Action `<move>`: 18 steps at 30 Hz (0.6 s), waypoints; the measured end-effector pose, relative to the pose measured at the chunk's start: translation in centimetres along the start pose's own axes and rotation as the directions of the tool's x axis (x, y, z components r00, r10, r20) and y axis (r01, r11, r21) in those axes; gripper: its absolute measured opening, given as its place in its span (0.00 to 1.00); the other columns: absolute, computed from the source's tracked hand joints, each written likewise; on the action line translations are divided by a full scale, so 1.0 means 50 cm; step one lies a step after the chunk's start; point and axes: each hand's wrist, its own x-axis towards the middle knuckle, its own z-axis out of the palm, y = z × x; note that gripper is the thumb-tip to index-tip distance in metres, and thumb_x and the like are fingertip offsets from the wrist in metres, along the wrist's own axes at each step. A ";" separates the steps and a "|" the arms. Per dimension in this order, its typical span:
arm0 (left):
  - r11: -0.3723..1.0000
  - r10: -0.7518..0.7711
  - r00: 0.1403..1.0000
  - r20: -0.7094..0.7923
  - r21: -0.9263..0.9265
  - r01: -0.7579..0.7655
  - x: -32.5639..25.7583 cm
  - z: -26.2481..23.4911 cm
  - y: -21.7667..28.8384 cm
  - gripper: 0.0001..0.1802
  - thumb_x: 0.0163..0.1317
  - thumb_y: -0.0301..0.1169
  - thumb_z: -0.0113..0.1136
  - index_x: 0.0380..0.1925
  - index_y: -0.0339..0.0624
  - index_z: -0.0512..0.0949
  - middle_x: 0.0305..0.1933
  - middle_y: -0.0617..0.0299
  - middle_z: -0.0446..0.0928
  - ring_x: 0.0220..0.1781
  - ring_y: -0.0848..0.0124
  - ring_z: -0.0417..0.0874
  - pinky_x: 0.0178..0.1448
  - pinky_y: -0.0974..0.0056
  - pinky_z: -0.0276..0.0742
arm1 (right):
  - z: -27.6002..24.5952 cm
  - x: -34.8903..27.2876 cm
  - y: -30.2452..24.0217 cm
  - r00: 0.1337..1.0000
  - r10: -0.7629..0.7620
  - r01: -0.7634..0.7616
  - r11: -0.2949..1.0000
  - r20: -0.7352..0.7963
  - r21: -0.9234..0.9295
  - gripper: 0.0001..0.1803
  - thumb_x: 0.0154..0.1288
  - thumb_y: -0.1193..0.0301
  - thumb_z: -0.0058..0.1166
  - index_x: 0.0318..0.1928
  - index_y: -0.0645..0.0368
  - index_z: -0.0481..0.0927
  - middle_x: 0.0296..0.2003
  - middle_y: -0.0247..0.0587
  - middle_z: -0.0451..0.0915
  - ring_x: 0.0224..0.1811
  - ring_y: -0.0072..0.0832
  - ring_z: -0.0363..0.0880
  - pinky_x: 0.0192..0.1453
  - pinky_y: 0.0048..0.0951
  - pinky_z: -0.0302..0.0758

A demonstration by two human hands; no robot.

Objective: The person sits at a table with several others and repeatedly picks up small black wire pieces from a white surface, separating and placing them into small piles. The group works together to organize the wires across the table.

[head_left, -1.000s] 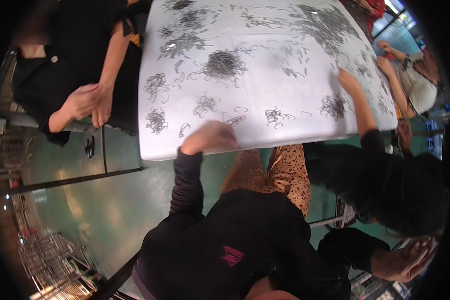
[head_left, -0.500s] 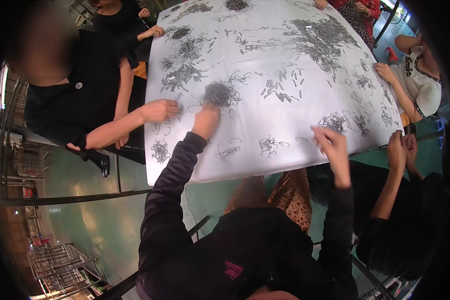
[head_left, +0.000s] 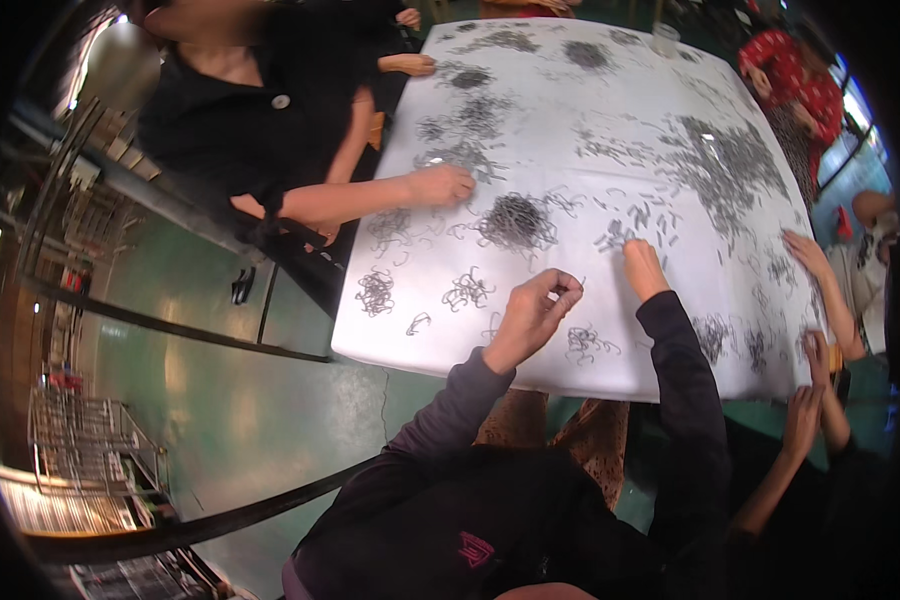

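My left hand [head_left: 540, 312] hovers over the near part of the white table [head_left: 410, 345], its thumb and forefinger pinched on a thin, dark piece of wire that barely shows at the fingertips. To its right, my right hand [head_left: 645, 268] reaches down with its fingers drawn together at a scatter of short grey strips [head_left: 655, 215]. What those fingers hold, if anything, is hidden. A dense mound of curved dark wire hooks [head_left: 515, 220] lies beyond my left hand. Smaller clusters of hooks [head_left: 467, 290] lie to its left, and another hook cluster [head_left: 588, 342] is just to its right.
A co-worker's hand [head_left: 440, 186] rests over pieces at the left; other people's hands [head_left: 810, 255] work along the right edge. A large spread of grey strips [head_left: 725, 165] covers the far right. A clear cup [head_left: 665, 40] stands at the far edge.
My left hand has left the wire mound and come back toward me, to the right. My right hand has moved forward onto the grey strips. The head view has shifted.
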 end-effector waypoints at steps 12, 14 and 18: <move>0.986 -0.069 0.986 0.153 -0.143 0.091 -0.031 0.086 0.024 0.05 0.66 0.22 0.55 0.40 0.31 0.75 0.43 0.60 0.75 0.39 0.76 0.78 0.44 0.70 0.78 | -0.226 -0.265 -0.266 0.861 0.498 -0.154 0.061 0.103 0.986 0.10 0.58 0.84 0.56 0.42 0.71 0.80 0.35 0.43 0.82 0.35 0.25 0.84 0.41 0.23 0.82; 0.984 0.025 0.989 0.143 -0.178 0.001 -0.034 0.094 0.027 0.05 0.65 0.21 0.55 0.40 0.30 0.75 0.44 0.59 0.74 0.40 0.75 0.78 0.45 0.70 0.78 | -0.228 -0.264 -0.277 0.859 0.508 -0.146 0.135 0.058 0.980 0.09 0.59 0.84 0.56 0.42 0.71 0.80 0.36 0.43 0.83 0.36 0.25 0.84 0.42 0.22 0.82; 0.978 0.008 0.987 0.160 -0.206 0.025 -0.041 0.094 0.024 0.04 0.63 0.19 0.55 0.37 0.29 0.75 0.45 0.58 0.72 0.41 0.71 0.80 0.46 0.67 0.79 | -0.220 -0.262 -0.281 0.842 0.536 -0.180 0.186 0.053 0.966 0.09 0.60 0.84 0.56 0.42 0.71 0.80 0.36 0.42 0.83 0.37 0.25 0.84 0.42 0.21 0.82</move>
